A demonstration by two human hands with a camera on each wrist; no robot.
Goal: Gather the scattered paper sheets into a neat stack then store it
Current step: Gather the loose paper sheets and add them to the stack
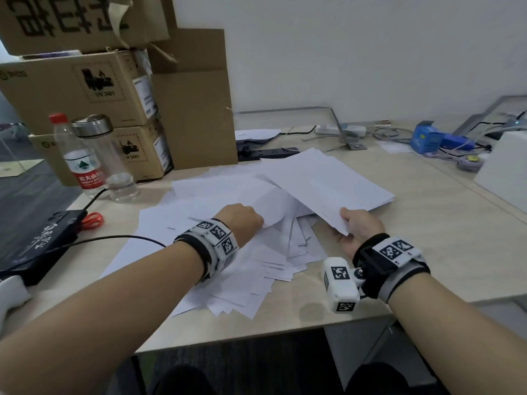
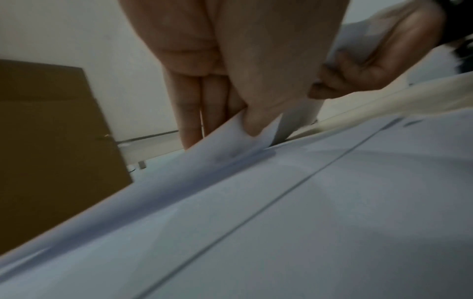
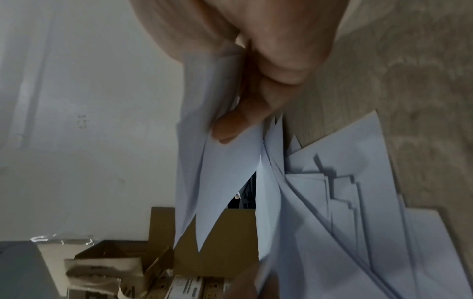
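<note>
White paper sheets (image 1: pixel 228 260) lie scattered and overlapping across the middle of the wooden desk (image 1: pixel 445 252). My right hand (image 1: pixel 356 226) grips a bundle of sheets (image 1: pixel 328 181) by its near corner, thumb on top, and holds it tilted above the pile. In the right wrist view the thumb (image 3: pixel 238 123) pinches that bundle (image 3: pixel 225 182) against the fingers. My left hand (image 1: pixel 242 220) pinches the edge of a curled sheet (image 1: pixel 268 201) just left of the bundle. The left wrist view shows its thumb (image 2: pixel 256 121) pressed on that sheet (image 2: pixel 230 137), fingers behind.
Stacked cardboard boxes (image 1: pixel 114 89) stand at the back left, with a water bottle (image 1: pixel 77 158) and a clear flask (image 1: pixel 108 158) in front. Red-handled scissors (image 1: pixel 91 220) and a black device (image 1: pixel 34 240) lie left. A power strip (image 1: pixel 268 153), cables and a blue box (image 1: pixel 427 138) sit behind.
</note>
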